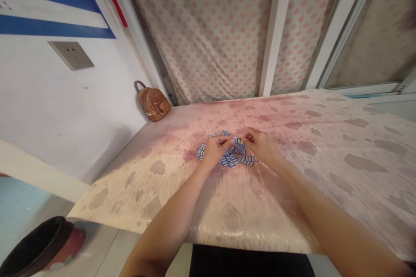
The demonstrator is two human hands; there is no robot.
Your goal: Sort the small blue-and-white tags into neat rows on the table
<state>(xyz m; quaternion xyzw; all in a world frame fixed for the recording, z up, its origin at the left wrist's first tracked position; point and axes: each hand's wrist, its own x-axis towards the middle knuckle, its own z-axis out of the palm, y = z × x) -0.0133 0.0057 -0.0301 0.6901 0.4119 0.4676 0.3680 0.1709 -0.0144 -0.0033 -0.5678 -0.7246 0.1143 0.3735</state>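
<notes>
A loose pile of small flat blue-and-white striped pieces (230,159) lies on the table, several of them overlapping. Just over the pile, one such striped piece (238,140) spans the gap between my hands. My left hand (214,149) pinches its left end with thumb and forefinger, and covers part of the pile beneath. On the other side, my right hand (259,142) is closed in a pinch at the right end, with the other fingers curled. What kind of thing the pieces are is too small to make out.
A patterned, shiny cloth covers the table (156,190). A small brown backpack (156,103) leans by the wall at the back left. Behind the table hangs a dotted curtain (211,30). On the floor at lower left stands a dark-rimmed bin (66,242).
</notes>
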